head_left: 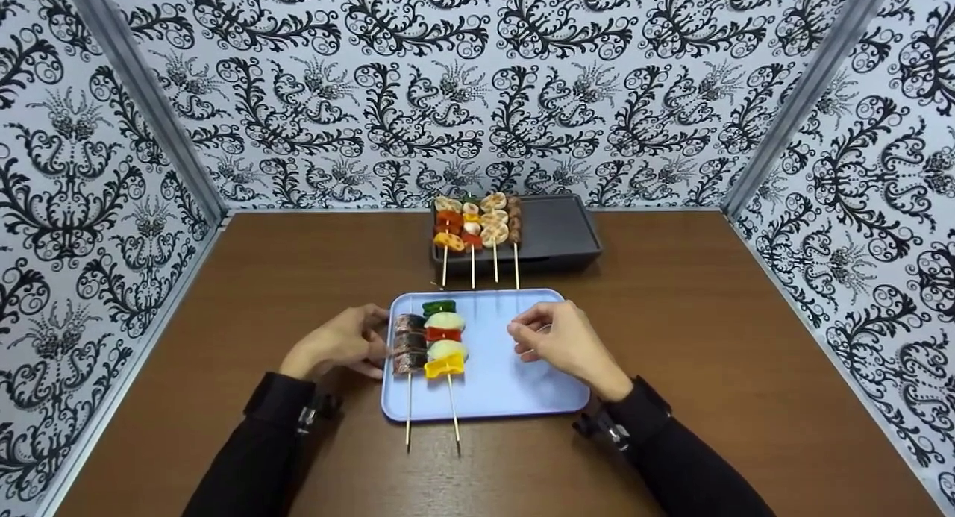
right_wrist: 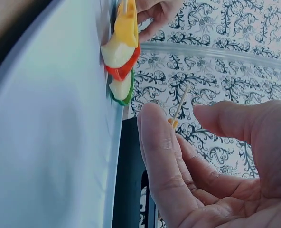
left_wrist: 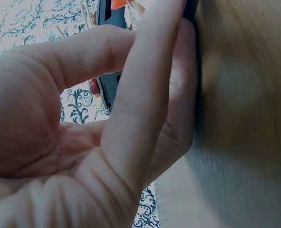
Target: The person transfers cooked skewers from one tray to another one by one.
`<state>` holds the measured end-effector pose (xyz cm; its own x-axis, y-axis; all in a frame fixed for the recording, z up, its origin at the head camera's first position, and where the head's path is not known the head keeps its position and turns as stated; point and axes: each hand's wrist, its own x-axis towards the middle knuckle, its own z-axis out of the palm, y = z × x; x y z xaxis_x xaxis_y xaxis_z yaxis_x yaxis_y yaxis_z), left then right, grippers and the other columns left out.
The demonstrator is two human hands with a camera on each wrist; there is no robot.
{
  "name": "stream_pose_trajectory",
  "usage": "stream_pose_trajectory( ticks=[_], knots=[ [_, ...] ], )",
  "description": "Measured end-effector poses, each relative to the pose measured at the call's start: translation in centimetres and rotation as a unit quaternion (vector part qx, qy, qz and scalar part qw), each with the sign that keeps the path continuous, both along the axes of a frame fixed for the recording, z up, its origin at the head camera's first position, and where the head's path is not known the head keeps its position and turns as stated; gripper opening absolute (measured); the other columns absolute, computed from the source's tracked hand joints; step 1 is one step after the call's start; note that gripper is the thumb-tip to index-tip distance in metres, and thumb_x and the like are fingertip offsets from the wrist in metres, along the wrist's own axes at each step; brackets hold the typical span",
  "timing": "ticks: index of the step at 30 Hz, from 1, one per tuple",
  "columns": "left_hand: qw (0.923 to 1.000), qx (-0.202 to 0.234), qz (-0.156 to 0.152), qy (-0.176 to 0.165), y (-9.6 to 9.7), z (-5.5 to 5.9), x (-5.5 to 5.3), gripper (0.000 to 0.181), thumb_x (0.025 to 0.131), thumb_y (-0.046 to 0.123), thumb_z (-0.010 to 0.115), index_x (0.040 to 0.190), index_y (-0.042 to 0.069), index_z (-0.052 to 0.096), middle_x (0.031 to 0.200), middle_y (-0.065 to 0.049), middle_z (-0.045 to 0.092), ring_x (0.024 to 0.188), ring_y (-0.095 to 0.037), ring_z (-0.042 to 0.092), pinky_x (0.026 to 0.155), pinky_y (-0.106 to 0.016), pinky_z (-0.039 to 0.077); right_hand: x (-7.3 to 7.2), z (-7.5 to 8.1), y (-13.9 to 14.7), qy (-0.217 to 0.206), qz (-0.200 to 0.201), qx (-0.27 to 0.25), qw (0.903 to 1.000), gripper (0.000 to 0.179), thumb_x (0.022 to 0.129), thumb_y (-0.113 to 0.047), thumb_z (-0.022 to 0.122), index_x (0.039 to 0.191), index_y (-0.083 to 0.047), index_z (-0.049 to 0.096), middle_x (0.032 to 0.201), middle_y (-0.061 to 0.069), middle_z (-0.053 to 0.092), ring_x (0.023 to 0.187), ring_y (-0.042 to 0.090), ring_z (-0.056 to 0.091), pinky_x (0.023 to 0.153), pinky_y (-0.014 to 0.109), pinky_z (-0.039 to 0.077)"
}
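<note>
A light-blue tray [head_left: 507, 383] lies on the table. On its left side are a skewer of dark brown chunks [head_left: 409, 343] and a vegetable skewer [head_left: 445, 336] with green, white, red and yellow pieces; both sticks overhang the front rim. My left hand [head_left: 339, 342] rests at the tray's left rim, its fingertips right at the edge, partly hidden in the left wrist view. Over the tray's right half hovers my right hand [head_left: 567, 342]. Its thumb and fingers stand apart with nothing between them in the right wrist view, where the vegetable skewer [right_wrist: 121, 57] shows beyond.
Behind the tray stands a dark grill plate [head_left: 556, 226]. Several skewers [head_left: 481, 222] lie on its left half, with their sticks pointing toward the tray. Patterned walls [head_left: 462, 92] enclose the brown wooden table [head_left: 686, 293] at the back and sides.
</note>
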<state>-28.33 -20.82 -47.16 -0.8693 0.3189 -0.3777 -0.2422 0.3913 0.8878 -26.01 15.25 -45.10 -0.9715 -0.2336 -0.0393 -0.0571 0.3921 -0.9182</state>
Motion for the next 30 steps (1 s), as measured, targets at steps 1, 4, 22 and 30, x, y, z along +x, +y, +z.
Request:
stream_pose_trajectory(
  ticks=[1,4,22,30],
  knots=[
    [1.0000,0.000,0.000,0.000,0.0,0.0,0.0,0.072,0.088,-0.009,0.066,0.152,0.004,0.037,0.107,-0.023,0.060,0.087,-0.030,0.071,0.077,-0.044,0.070,-0.1,0.0,0.1,0.002,-0.004,0.002,1.0000,0.014,0.093,-0.022,0.077,0.099,-0.010,0.077,0.096,0.022,0.076,0.078,0.024,0.077,0.066,0.037,0.070],
    [1.0000,-0.002,-0.002,0.002,0.0,0.0,0.0,0.072,0.087,-0.009,0.066,0.152,0.004,0.036,0.107,-0.022,0.059,0.086,-0.029,0.071,0.077,-0.043,0.070,-0.3,0.1,0.2,0.008,-0.018,0.004,0.9998,0.013,0.093,-0.022,0.076,0.097,-0.009,0.076,0.093,0.020,0.076,0.077,0.024,0.077,0.065,0.036,0.070],
    [0.9999,-0.011,0.001,0.009,-0.1,-0.5,-0.2,0.070,0.088,-0.007,0.067,0.151,0.003,0.038,0.102,-0.021,0.059,0.075,-0.027,0.070,0.074,-0.042,0.071,-3.6,0.3,1.1,0.041,-0.086,-0.022,0.9952,0.020,0.094,-0.020,0.074,0.106,-0.005,0.071,0.100,0.021,0.075,0.081,0.030,0.079,0.067,0.036,0.070],
    [1.0000,-0.005,0.005,-0.001,-0.1,-0.3,-0.2,0.071,0.088,-0.007,0.068,0.151,0.005,0.038,0.104,-0.020,0.058,0.080,-0.029,0.071,0.076,-0.043,0.071,-5.5,0.6,0.9,0.046,-0.105,-0.018,0.9932,0.025,0.094,-0.023,0.074,0.109,-0.004,0.071,0.097,0.016,0.076,0.087,0.037,0.078,0.068,0.035,0.070]
  ],
)
